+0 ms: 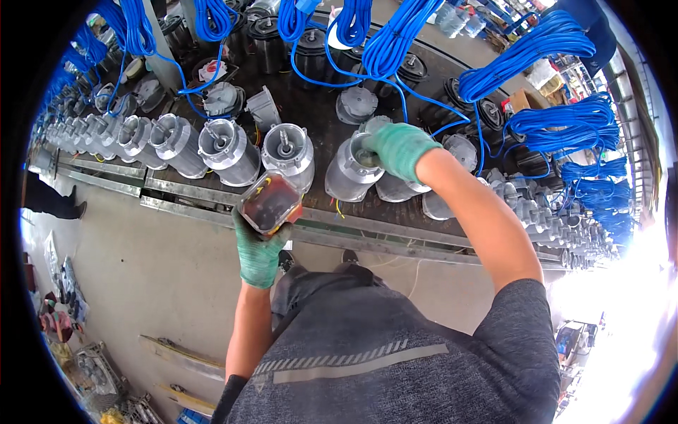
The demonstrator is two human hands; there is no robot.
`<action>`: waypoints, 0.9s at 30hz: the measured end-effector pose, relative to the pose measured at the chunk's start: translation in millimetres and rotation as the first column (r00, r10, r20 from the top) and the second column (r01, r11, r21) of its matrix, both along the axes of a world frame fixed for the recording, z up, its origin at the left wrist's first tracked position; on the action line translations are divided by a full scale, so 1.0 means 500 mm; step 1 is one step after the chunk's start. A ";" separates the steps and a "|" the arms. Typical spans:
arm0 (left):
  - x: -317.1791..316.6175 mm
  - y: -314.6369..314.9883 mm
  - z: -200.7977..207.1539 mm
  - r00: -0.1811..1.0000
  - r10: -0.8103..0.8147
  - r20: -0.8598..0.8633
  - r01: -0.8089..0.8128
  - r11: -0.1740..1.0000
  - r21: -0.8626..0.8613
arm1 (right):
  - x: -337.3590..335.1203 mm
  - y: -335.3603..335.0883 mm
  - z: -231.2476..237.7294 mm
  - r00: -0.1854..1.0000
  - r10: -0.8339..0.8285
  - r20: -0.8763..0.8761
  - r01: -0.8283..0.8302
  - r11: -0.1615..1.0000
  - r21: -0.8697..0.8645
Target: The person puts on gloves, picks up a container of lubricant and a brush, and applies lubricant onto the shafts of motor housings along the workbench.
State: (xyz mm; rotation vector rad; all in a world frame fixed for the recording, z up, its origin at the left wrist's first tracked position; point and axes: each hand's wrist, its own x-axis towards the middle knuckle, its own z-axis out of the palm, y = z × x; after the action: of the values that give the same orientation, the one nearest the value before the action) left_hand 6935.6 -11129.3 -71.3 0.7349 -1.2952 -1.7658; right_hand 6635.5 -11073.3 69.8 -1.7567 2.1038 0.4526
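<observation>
My left hand (258,251), in a green glove, grips a small clear plastic tub (270,203) with dark reddish contents, held tilted at the bench edge. My right hand (402,150), also gloved in green, reaches over the top of a silver motor housing (346,177). Its fingertips dip at the open end and are hidden from me, so what they touch or hold does not show. Left of that housing stands another silver motor (288,152) with its shaft pointing up, just behind the tub. Yellow wire ends (340,208) stick out below the housing under my right hand.
Silver motors (229,152) line the bench's near edge both ways. Darker motors (311,53) stand behind. Blue cable coils (399,39) hang above, their leads crossing the bench. A loose end cover (357,104) lies beyond my right hand. Another person's leg (53,198) shows at left.
</observation>
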 end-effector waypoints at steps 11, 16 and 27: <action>0.049 -0.070 -0.023 0.996 -0.077 0.036 0.078 0.996 -0.049 | -0.012 0.147 -0.085 0.755 -0.374 0.538 0.646 0.567 -0.511; 0.079 -0.102 -0.020 0.991 -0.134 0.013 0.134 0.990 -0.033 | 0.009 0.165 -0.104 0.767 -0.372 0.523 0.634 0.569 -0.524; 0.094 -0.124 -0.029 0.987 -0.137 0.086 0.146 0.984 -0.100 | 0.123 0.167 0.014 0.705 -0.363 0.610 0.703 0.241 -0.669</action>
State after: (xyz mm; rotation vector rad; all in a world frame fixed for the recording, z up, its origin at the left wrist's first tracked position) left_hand 6982.6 -11191.1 -86.0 0.6723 -1.5149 -1.7790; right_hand 6696.9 -10989.9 76.7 -1.0666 2.6355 -1.3259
